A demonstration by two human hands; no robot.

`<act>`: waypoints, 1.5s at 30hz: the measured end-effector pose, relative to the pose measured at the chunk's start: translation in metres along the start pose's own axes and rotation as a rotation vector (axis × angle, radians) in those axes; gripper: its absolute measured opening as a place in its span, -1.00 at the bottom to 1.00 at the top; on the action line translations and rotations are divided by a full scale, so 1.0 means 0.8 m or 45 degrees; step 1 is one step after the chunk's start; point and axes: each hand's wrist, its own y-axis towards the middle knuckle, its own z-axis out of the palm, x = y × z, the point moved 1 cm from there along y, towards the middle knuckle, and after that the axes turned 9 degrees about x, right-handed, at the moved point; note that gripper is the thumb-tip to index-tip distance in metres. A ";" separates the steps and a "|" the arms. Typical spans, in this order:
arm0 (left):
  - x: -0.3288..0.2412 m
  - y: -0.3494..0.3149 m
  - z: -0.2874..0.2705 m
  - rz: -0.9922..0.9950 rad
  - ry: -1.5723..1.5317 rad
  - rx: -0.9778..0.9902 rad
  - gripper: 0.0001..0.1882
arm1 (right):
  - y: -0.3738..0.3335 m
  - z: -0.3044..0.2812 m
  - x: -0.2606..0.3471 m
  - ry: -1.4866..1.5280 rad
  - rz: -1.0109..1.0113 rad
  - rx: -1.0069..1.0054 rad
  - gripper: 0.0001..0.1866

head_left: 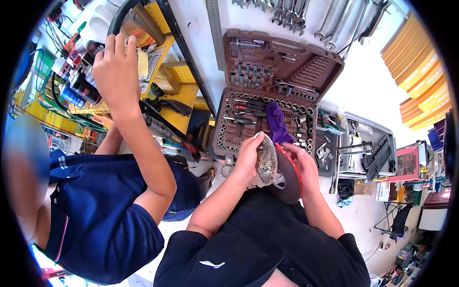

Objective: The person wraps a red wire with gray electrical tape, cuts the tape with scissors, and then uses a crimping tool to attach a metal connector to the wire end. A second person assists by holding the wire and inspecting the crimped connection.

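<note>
In front of my chest my left hand (247, 158) is closed on a clear, faceted oval lens (266, 160), gripping its edge with the thumb on top. Close beside it, my right hand (307, 167) is closed on a thin dark disc (289, 182) with a red rim. The disc stands on edge, its dark face toward the lens. Whether the two pieces touch is hard to tell. Just beyond my hands lies an open brown socket set case (221, 125) holding sockets and screwdrivers. A crumpled purple cloth (278, 122) rests on its tools.
At left, another person in a navy shirt (105, 191) has a raised hand (117, 71) near a yellow shelf (184, 98) with cans and bottles. Wrenches (289, 19) hang above the case. To the right stand an open tool drawer (356, 122) and stacked yellow boxes (420, 71).
</note>
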 end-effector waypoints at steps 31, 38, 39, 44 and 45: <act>-0.017 -0.069 -0.014 0.750 1.321 -0.067 -0.74 | -0.030 0.048 0.087 -1.994 -0.655 0.383 -0.53; -0.006 -0.066 -0.017 0.772 1.262 0.021 -0.68 | -0.032 0.056 0.095 -2.156 -0.702 0.445 -0.46; -0.008 -0.069 -0.013 0.754 1.246 0.042 -0.67 | -0.032 0.056 0.095 -2.176 -0.713 0.443 -0.46; -0.008 -0.068 -0.011 0.773 1.274 0.080 -0.65 | -0.033 0.058 0.097 -2.252 -0.738 0.435 -0.45; -0.008 -0.067 -0.010 0.792 1.292 0.079 -0.66 | -0.033 0.059 0.098 -2.265 -0.741 0.434 -0.45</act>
